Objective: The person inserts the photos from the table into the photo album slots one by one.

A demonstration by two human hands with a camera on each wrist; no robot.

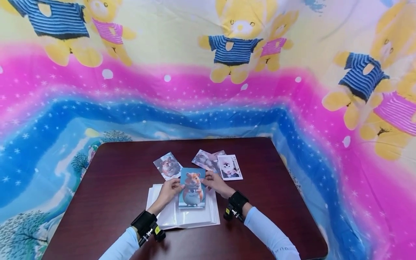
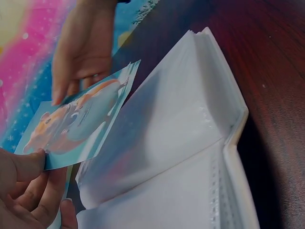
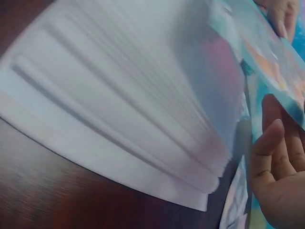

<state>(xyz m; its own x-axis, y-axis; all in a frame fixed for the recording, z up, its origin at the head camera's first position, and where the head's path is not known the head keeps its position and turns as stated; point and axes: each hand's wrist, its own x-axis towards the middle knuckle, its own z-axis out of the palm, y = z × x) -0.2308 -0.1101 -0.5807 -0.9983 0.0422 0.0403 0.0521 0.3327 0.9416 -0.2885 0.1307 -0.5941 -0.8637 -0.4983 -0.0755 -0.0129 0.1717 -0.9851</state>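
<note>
Pinching the left edge of a hamster picture card (image 1: 193, 195) with the thumb and fingers of the left-hand grip (image 1: 169, 189); gripping its right edge with the right-hand grip (image 1: 218, 183). Holding it lifted over an open photo album (image 1: 162, 207), tilted and apart from the pages in the left wrist view. Crowding the far side with a second picture card (image 1: 169, 166) just past the left, and overlapping prints (image 1: 204, 160) under a white-bordered photo (image 1: 230, 168) just past the right. Leaving broad sideways room across the dark desk (image 1: 266, 209), from album edges to desk rims.
</note>
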